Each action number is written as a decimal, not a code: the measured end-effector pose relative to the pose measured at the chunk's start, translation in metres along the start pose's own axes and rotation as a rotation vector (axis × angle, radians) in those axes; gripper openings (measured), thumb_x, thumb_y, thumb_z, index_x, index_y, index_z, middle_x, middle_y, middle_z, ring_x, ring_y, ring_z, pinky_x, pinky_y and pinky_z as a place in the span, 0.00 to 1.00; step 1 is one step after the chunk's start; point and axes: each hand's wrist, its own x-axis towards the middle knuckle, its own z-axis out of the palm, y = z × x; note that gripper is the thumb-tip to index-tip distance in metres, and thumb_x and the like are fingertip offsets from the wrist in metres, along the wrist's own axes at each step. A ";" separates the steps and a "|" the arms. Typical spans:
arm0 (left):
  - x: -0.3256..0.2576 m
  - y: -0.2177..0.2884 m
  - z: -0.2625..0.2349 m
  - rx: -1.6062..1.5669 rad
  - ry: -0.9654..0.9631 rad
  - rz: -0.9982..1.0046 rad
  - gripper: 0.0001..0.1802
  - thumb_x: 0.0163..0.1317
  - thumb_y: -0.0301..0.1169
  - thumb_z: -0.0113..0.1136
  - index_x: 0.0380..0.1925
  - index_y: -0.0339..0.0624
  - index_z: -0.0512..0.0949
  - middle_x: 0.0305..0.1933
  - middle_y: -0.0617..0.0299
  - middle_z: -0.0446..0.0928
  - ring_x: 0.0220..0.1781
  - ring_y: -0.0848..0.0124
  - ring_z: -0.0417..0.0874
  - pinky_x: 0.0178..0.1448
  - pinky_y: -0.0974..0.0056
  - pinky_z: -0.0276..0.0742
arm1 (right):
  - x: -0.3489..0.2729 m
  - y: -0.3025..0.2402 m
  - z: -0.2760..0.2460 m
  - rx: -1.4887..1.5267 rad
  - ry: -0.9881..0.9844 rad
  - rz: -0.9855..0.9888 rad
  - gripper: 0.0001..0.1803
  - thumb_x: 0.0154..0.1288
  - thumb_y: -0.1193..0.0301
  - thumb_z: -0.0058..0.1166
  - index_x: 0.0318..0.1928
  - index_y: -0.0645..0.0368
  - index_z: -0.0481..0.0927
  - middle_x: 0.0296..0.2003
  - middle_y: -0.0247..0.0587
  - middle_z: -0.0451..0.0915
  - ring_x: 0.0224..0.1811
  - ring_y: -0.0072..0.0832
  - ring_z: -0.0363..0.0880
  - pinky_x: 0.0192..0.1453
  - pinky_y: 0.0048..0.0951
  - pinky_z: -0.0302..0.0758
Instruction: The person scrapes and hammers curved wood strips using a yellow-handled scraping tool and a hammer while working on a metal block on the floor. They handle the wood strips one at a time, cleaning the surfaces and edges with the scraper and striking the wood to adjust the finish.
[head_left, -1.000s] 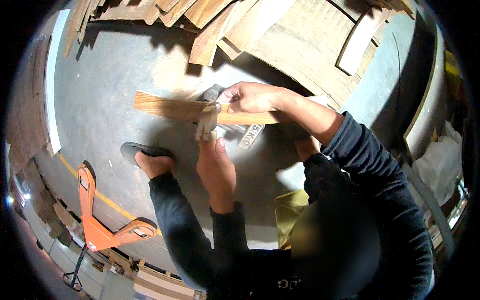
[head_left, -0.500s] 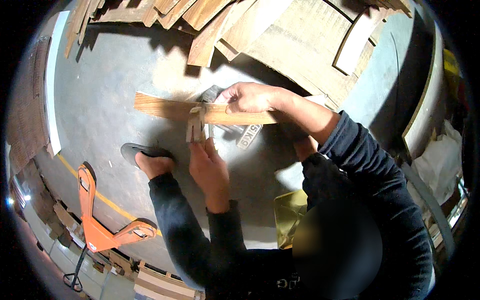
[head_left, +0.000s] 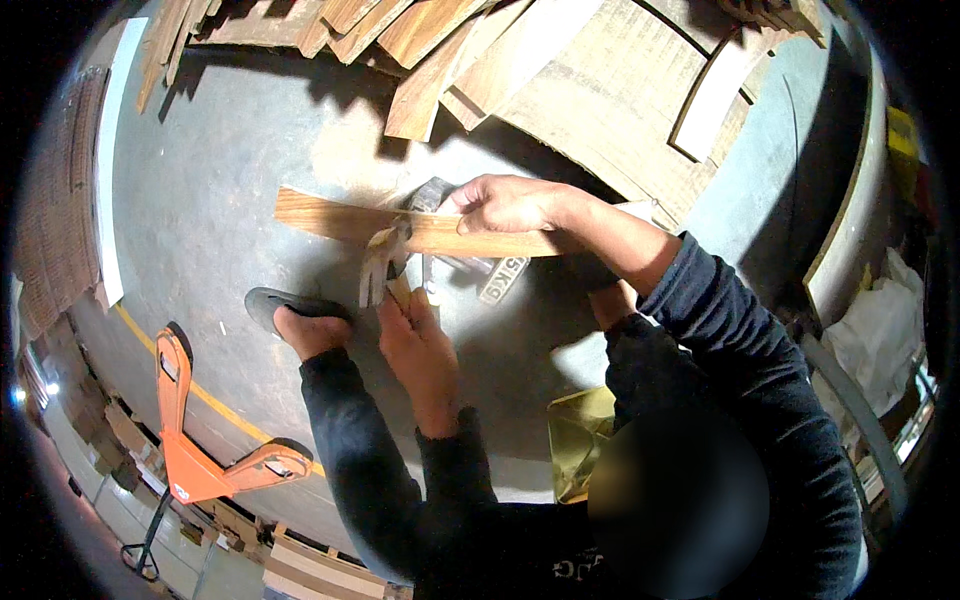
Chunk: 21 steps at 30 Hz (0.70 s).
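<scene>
A long strip of wood-grain plank [head_left: 330, 215] lies crosswise in front of me. My right hand [head_left: 505, 203] is closed on its upper edge, right of the middle. My left hand [head_left: 418, 340] is closed below the plank around a hand tool whose kind I cannot make out. The tool's pale brown, flat end [head_left: 375, 268] sticks up from the fingers and reaches the plank's lower edge, tilted left. Beneath the plank sits a dark grey metal-looking block [head_left: 432, 190], partly covered. A pale printed bar [head_left: 505, 278] shows below the plank, beside the block.
Wood-grain planks [head_left: 425, 95] are heaped along the far side on a wide board [head_left: 590, 130]. An orange pallet jack [head_left: 195, 465] stands at the lower left. Near my legs is a yellow shiny container [head_left: 575, 425]. A stack of brown sheets [head_left: 60, 200] rises at far left.
The tool in my left hand has tilted left, and its upper end has moved down and left. My right hand still grips the plank, which has hardly shifted.
</scene>
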 end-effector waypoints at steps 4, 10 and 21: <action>-0.021 0.022 -0.014 -0.392 -0.063 -0.463 0.24 0.68 0.34 0.48 0.60 0.30 0.62 0.26 0.54 0.72 0.23 0.70 0.72 0.28 0.63 0.69 | 0.003 -0.001 0.010 -0.195 0.337 0.026 0.17 0.60 0.54 0.54 0.41 0.51 0.85 0.35 0.47 0.84 0.41 0.38 0.82 0.46 0.36 0.75; -0.063 0.010 0.000 -0.639 0.049 -0.565 0.15 0.68 0.34 0.50 0.50 0.37 0.69 0.26 0.68 0.67 0.24 0.80 0.68 0.26 0.73 0.67 | -0.005 -0.033 0.020 -0.507 0.448 0.080 0.21 0.57 0.46 0.54 0.37 0.48 0.86 0.33 0.47 0.84 0.41 0.44 0.82 0.47 0.41 0.76; -0.036 0.026 -0.028 -0.864 -0.079 -0.538 0.17 0.67 0.32 0.50 0.54 0.37 0.68 0.28 0.64 0.69 0.24 0.78 0.70 0.27 0.72 0.70 | -0.060 -0.019 0.010 -0.602 0.320 0.201 0.22 0.60 0.48 0.52 0.48 0.46 0.80 0.35 0.49 0.83 0.42 0.47 0.81 0.47 0.45 0.75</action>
